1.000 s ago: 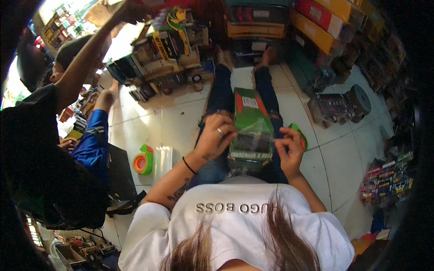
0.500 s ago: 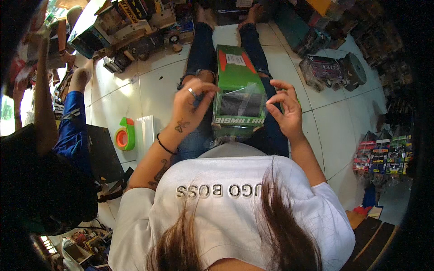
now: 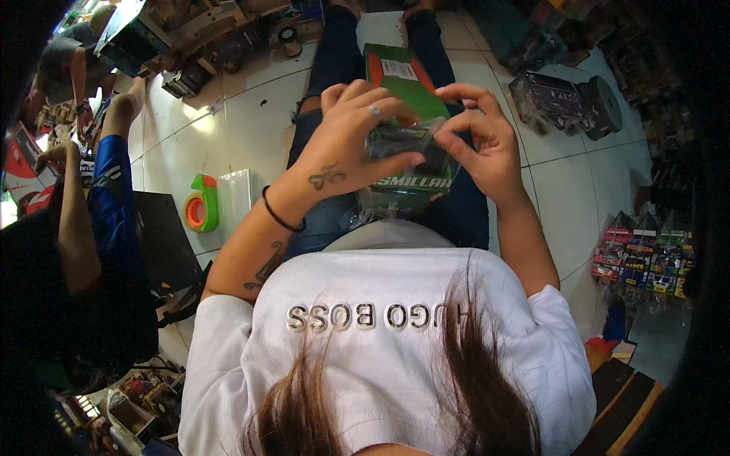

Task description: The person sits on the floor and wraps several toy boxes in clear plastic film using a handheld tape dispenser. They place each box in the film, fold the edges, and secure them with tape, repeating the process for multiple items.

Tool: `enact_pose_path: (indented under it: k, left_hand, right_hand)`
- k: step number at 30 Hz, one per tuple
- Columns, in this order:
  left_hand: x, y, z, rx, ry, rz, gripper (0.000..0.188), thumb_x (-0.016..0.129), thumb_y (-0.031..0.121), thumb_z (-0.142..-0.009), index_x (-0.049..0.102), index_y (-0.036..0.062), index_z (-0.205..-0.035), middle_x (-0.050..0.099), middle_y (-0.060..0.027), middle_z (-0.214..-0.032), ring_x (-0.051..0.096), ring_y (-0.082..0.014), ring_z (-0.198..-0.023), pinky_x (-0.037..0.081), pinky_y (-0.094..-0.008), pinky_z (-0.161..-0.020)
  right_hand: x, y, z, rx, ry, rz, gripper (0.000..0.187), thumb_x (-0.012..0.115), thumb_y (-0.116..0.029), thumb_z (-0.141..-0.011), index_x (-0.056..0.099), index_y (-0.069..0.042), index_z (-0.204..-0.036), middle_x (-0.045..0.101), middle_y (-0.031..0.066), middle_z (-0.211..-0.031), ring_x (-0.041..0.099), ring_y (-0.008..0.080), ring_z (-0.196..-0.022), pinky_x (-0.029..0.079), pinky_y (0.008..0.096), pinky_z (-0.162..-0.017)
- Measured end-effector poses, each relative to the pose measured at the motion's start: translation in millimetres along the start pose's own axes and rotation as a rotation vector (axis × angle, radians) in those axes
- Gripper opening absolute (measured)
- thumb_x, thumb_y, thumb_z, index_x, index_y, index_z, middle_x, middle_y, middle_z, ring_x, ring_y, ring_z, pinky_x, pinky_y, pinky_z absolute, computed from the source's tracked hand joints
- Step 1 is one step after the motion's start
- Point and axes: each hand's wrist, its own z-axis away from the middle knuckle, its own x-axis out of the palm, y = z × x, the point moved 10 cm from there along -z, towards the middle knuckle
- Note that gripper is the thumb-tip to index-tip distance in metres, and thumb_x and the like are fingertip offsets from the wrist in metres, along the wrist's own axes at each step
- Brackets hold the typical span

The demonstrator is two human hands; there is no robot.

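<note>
Between my legs stands a green toy truck (image 3: 411, 93) with orange markings on its top, its near end covered by clear plastic wrapping (image 3: 395, 199). My left hand (image 3: 353, 129) reaches over its left side, thumb and fingers spread apart near the plastic. At the right side of the truck is my right hand (image 3: 487, 144). Its thumb and a bent finger pinch together at the wrapping, while another finger stretches above them. What lies in that pinch, perhaps film or a bit of tape, is too small to make out. My hands partly cover the truck's middle.
On the tiled floor to my left lie a green-and-orange tape dispenser (image 3: 199, 204) and clear plastic sheets (image 3: 236, 194). A wrapped toy vehicle (image 3: 551, 102) stands at the right, beside a dark round object (image 3: 601, 106). Bagged small toy vehicles (image 3: 642, 254) are farther right. Another person's blue-clad leg (image 3: 112, 178) is at the left.
My left hand has moved right over the truck and spread its fingers. My right hand has shifted slightly left and up. The truck and floor sit higher in the view.
</note>
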Motion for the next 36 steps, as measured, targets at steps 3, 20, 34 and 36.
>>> enact_pose_path:
  k: [3, 20, 34, 36]
  left_hand:
    - [11, -6, -4, -0.141, -0.018, 0.107, 0.013, 0.072, 0.012, -0.080, 0.067, 0.0052, -0.089, 0.063, -0.0048, -0.085, 0.057, -0.0186, -0.082, 0.044, -0.0314, -0.077]
    - [27, -39, -2, -0.444, -0.158, 0.400, 0.026, 0.069, 0.027, -0.084, 0.068, 0.0022, -0.091, 0.067, -0.0061, -0.086, 0.062, -0.0168, -0.078, 0.047, -0.0306, -0.075]
    - [13, -9, -21, -0.135, -0.193, 0.121, 0.019, 0.074, 0.020, -0.080, 0.065, 0.0056, -0.088, 0.063, -0.0058, -0.087, 0.059, -0.0172, -0.086, 0.045, -0.0268, -0.079]
    - [14, -13, -22, -0.179, -0.222, 0.116, 0.019, 0.074, 0.020, -0.080, 0.065, 0.0057, -0.088, 0.063, -0.0062, -0.088, 0.059, -0.0182, -0.085, 0.045, -0.0267, -0.078]
  right_hand:
    - [-1, -9, -8, -0.071, -0.023, 0.114, 0.014, 0.073, -0.017, -0.077, 0.066, -0.006, -0.082, 0.059, 0.0060, -0.113, 0.053, 0.0243, -0.106, 0.040, 0.0362, -0.090]
    - [1, -18, -22, -0.119, -0.188, 0.127, 0.020, 0.075, -0.017, -0.074, 0.070, -0.006, -0.090, 0.066, 0.0066, -0.086, 0.060, 0.0233, -0.085, 0.045, 0.0338, -0.074]
    - [14, -15, -25, -0.128, -0.427, 0.191, 0.020, 0.068, -0.023, -0.080, 0.062, -0.004, -0.082, 0.059, 0.0059, -0.088, 0.055, 0.0222, -0.092, 0.042, 0.0349, -0.081]
    - [14, -14, -25, -0.116, -0.432, 0.133, 0.021, 0.068, -0.022, -0.081, 0.061, -0.003, -0.081, 0.059, 0.0062, -0.089, 0.055, 0.0218, -0.091, 0.042, 0.0346, -0.082]
